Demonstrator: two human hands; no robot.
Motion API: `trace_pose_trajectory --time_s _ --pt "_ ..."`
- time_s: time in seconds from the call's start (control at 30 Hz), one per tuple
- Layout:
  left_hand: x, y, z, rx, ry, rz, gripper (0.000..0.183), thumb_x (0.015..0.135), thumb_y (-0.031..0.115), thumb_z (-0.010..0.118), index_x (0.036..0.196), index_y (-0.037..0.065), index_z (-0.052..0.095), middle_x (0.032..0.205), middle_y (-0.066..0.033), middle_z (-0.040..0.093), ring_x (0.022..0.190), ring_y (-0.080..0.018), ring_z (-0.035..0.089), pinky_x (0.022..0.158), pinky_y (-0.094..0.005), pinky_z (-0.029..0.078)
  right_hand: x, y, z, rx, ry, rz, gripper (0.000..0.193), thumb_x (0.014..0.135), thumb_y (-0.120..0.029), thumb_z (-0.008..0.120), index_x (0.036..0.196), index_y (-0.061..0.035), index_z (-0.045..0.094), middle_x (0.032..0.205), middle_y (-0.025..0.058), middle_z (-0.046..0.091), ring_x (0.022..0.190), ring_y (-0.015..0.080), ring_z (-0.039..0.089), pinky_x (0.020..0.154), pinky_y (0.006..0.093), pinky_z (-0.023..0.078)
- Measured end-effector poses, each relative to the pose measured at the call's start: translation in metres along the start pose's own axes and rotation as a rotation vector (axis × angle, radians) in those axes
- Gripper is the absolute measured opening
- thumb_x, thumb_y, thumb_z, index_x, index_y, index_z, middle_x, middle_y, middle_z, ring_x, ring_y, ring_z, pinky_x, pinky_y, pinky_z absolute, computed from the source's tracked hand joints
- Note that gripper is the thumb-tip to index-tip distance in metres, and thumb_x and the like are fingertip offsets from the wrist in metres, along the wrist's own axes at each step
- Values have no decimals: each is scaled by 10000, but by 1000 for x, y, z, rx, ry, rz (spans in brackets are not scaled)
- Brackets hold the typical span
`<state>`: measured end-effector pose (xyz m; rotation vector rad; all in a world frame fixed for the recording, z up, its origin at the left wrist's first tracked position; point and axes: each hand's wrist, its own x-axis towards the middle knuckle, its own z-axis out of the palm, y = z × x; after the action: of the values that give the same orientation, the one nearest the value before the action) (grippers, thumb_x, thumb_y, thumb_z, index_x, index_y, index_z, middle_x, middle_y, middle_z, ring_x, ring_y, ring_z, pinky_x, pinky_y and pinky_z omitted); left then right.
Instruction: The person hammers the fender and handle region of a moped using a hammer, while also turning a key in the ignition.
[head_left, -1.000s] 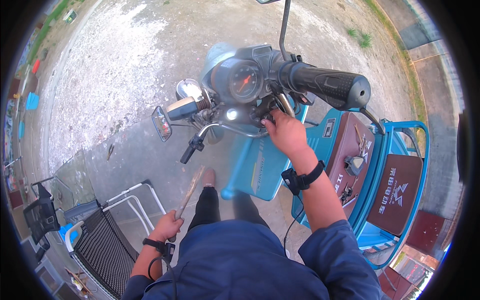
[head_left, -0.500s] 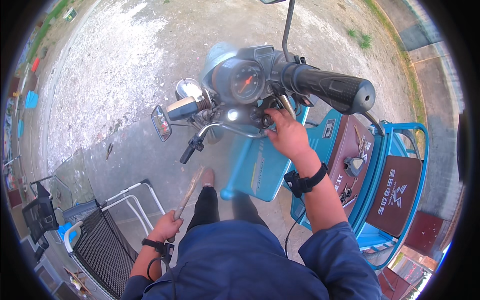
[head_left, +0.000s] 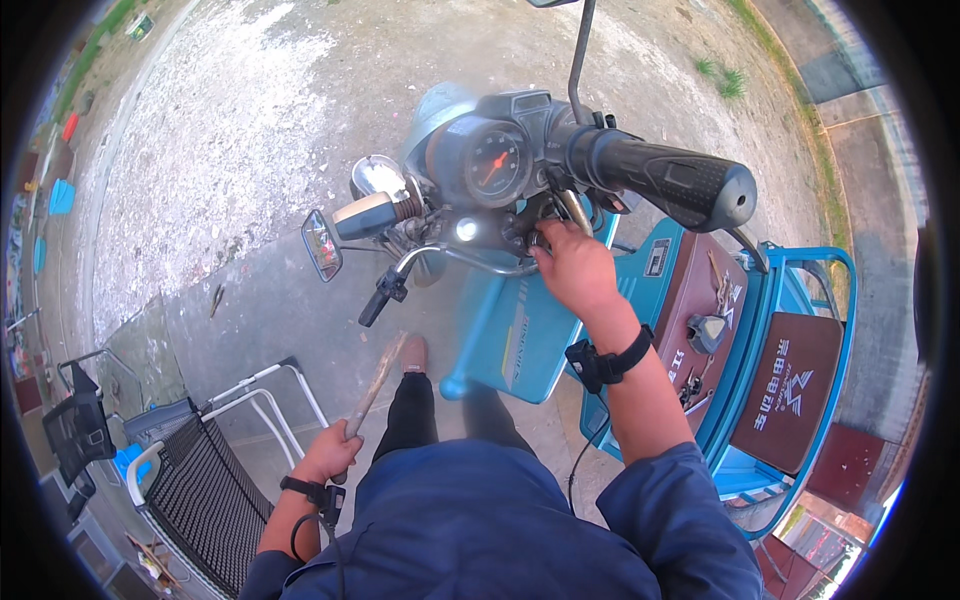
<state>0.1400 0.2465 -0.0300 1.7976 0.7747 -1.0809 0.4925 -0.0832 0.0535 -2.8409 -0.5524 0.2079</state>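
Head view, reading from the left: I see a black mesh chair [head_left: 205,490] with a white tubular frame on the concrete ground [head_left: 260,310], low at the left edge. Just right of it my left hand [head_left: 330,455] is clenched around the lower end of a wooden stick [head_left: 375,385], which slants up and to the right — its upper tip near my shoe. A black strap sits on that wrist.

Further right, the handlebar [head_left: 440,255] of a blue electric tricycle [head_left: 520,330] crosses the middle, with a small mirror [head_left: 320,245] and a brake lever on its left end and a round dial [head_left: 490,165] at the centre. My right hand [head_left: 575,270] reaches up just below the dial, fingers curled onto the handlebar fittings there; I cannot tell what exactly they grip. A black band wraps that wrist.

At the right, the thick black grip [head_left: 670,180] juts toward the camera, above a brown seat [head_left: 795,385] framed by blue rails.
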Motion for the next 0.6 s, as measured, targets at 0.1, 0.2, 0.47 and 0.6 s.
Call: trace_pose_trajectory --time_s 0.1,0.2,0.47,0.6 --pt "0 1 -1 10 2 -5 296 904 263 617 978 -19 564 727 -141 659 614 -241 685 594 -377 539 -2 2 -1 44 92 -161 346 894 -296 691 1162 -85 629 958 145 702 839 360 693 710 447 550" --pt "-2 2 -2 9 7 -9 298 901 265 615 981 -17 565 731 -143 664 615 -244 686 599 -380 540 -2 -4 -4 56 26 28 354 880 -282 703 1168 -91 629 959 145 702 835 358 693 715 450 551" --pt "1 -6 1 49 -1 -11 309 898 279 611 993 -13 574 723 -150 672 624 -253 697 609 -385 546 0 -9 -4 61 -60 115 404 830 -187 733 1203 -100 605 1089 140 670 918 342 685 769 435 557" --pt "-1 -1 0 55 -4 0 315 897 285 615 993 -12 576 718 -148 673 623 -253 698 612 -383 546 -1 -1 4 20 11 -60 388 829 -172 730 1192 -106 608 1077 137 671 914 343 685 765 439 557"
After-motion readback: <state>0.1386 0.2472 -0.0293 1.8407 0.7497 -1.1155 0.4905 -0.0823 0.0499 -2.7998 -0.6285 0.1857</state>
